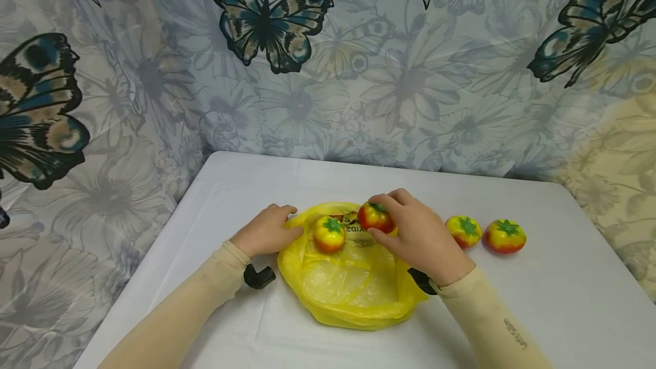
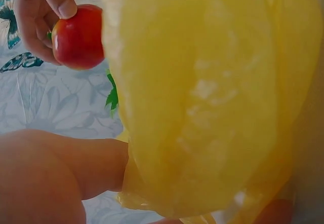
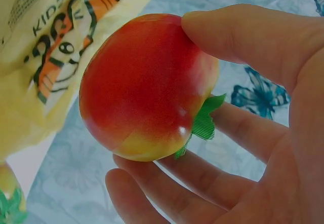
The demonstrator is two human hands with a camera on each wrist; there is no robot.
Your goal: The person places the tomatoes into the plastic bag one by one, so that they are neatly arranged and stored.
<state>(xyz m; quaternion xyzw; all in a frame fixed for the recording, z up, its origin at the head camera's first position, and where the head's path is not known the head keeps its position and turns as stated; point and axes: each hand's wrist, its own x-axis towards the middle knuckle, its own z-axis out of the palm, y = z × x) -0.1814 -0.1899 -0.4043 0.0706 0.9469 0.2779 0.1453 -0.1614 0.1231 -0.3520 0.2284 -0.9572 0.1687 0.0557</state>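
A yellow plastic bag (image 1: 353, 315) lies with its mouth spread wide on the table. My left hand (image 1: 267, 230) pinches its left rim, thumb at the edge; in the left wrist view the bag (image 2: 202, 82) hides most of the fingers. Over the bag's far right side, my right hand (image 1: 417, 233) grips a red-and-yellow artificial tomato (image 1: 374, 218) with a green leaf cap. The right wrist view shows this tomato (image 3: 142, 92) between thumb and fingertips. Another artificial tomato (image 1: 329, 237) is within the bag's mouth at the far left, leaf cap up.
Two more artificial tomatoes, one partly behind my right hand (image 1: 464, 231) and one farther right (image 1: 505, 237), sit on the white-covered table (image 1: 553, 300). Cloth with butterflies and flowers (image 1: 410, 84) hangs behind the table and along its left side.
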